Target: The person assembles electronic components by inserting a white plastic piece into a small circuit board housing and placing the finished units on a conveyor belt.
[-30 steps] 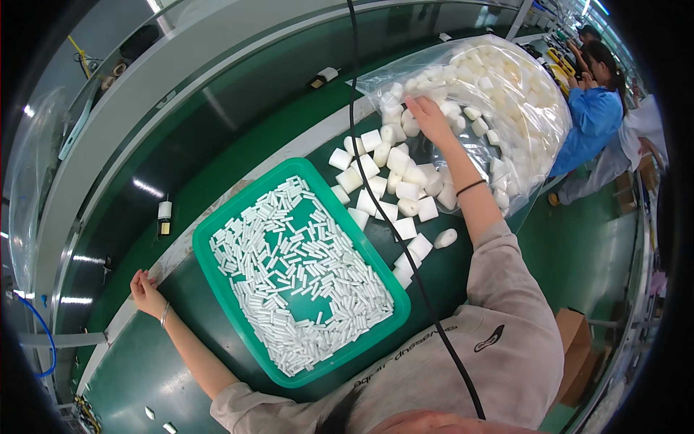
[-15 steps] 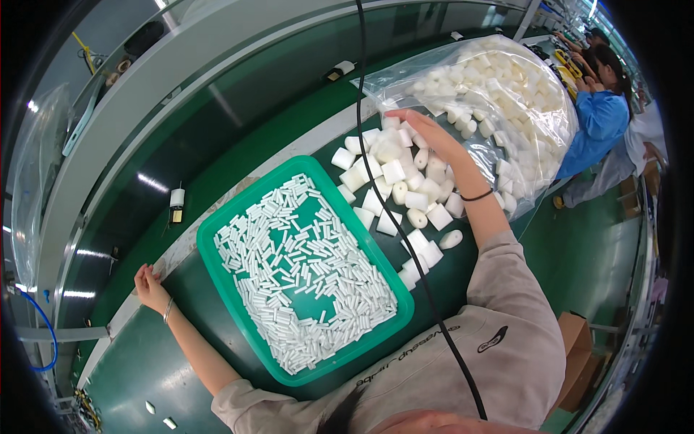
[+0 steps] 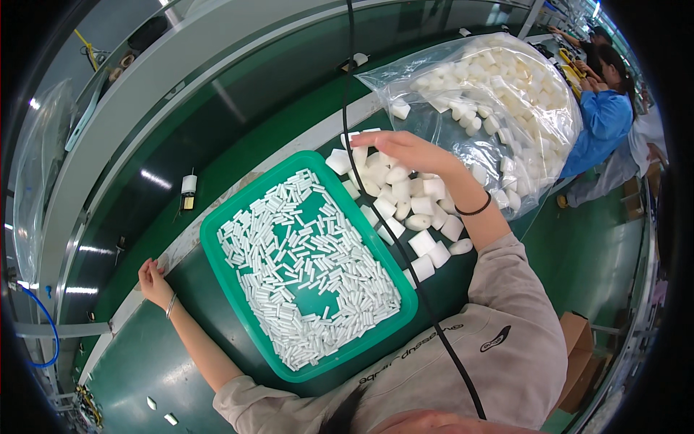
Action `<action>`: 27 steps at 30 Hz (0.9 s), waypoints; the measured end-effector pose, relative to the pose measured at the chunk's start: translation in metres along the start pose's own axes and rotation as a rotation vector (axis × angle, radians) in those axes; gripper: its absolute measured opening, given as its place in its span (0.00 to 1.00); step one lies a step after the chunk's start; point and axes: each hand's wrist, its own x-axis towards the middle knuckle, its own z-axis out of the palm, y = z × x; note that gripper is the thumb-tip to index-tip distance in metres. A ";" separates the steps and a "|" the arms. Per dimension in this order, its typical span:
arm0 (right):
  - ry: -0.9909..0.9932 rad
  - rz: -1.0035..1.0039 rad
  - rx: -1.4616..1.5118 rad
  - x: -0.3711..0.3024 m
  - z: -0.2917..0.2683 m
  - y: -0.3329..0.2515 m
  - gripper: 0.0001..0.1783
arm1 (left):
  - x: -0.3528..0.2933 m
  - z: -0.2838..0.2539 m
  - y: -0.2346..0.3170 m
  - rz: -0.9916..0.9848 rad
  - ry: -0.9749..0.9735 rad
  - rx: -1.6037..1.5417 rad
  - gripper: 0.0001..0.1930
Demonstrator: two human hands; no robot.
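Note:
My right hand (image 3: 406,150) is open, fingers stretched out, lying over the far side of a heap of white foam plugs (image 3: 402,194). Some of the plugs under the palm are hidden. My left hand (image 3: 153,283) rests by the pale edge strip of the bench, its fingers loosely bent and a little apart, with nothing visible in them. Between my arms sits a green tray (image 3: 311,160) full of short white tubes (image 3: 285,253). To the right of the heap lies a clear plastic bag (image 3: 499,94) holding many more foam plugs.
A black cable (image 3: 349,94) hangs across the view in front of the heap. On the green conveyor beyond stand small white-topped parts (image 3: 189,185). Two small white pieces (image 3: 170,419) lie at the bench's lower left. Co-workers, one in a blue sleeve (image 3: 604,119), sit at the far right.
My right hand has swept left and nearer across the heap, away from the bag, and the plugs have shifted with it. The white-topped parts have moved right along the conveyor. My left hand has hardly moved.

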 end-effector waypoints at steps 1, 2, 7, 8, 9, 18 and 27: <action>0.066 0.012 -0.294 -0.002 0.002 0.002 0.25 | 0.000 0.001 0.000 0.000 -0.001 -0.002 0.09; 0.132 0.025 -0.589 -0.005 0.004 0.003 0.25 | 0.000 0.003 0.000 -0.003 -0.005 -0.025 0.09; 0.219 -0.037 -0.763 -0.019 0.017 -0.014 0.23 | -0.001 0.002 0.005 0.006 0.022 -0.004 0.09; 0.209 -0.049 -0.759 -0.021 0.024 -0.014 0.23 | -0.002 0.001 0.004 0.014 0.050 -0.014 0.09; 0.166 -0.042 -0.832 -0.020 0.033 -0.016 0.24 | -0.001 -0.005 0.006 0.027 0.086 -0.022 0.08; 0.088 -0.101 -1.247 -0.027 0.092 -0.042 0.33 | -0.027 0.011 0.049 0.220 0.356 0.194 0.08; -0.314 -0.541 -0.813 -0.036 0.174 -0.052 0.28 | 0.025 0.020 0.022 0.375 0.149 0.849 0.21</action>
